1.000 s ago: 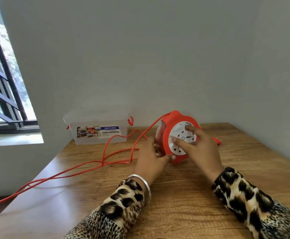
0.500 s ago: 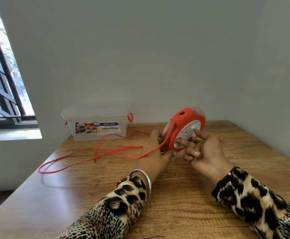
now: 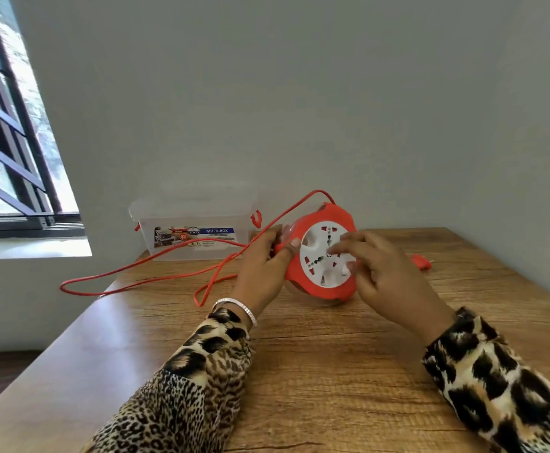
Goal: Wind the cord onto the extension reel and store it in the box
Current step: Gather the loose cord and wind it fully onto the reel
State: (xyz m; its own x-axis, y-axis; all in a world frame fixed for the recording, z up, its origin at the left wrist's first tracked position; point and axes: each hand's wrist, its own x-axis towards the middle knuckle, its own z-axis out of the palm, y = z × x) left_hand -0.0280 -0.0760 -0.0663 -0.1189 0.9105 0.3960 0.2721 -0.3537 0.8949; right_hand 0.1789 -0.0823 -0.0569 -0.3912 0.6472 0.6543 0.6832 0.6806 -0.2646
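Observation:
The extension reel [image 3: 319, 276], red with a white socket face, stands on edge on the wooden table [image 3: 332, 371], its face turned towards me. My left hand [image 3: 262, 273] grips its left rim, thumb on the red edge. My right hand [image 3: 384, 276] lies against the white face with its fingertips on it, blurred by motion. The red cord [image 3: 155, 263] leaves the top of the reel, runs left past my left hand and lies in loops that hang over the table's left edge. The clear plastic box [image 3: 195, 223], lid on, stands at the back left against the wall.
A red plug [image 3: 420, 262] lies on the table just right of my right hand. Walls close off the table at the back and on the right. A barred window [image 3: 8, 152] is at the left. The table's left edge drops to the floor.
The loose cord has shortened; its loops have drawn in from the floor onto the table. The reel has turned its face towards me, and my right fingers have shifted across the white face.

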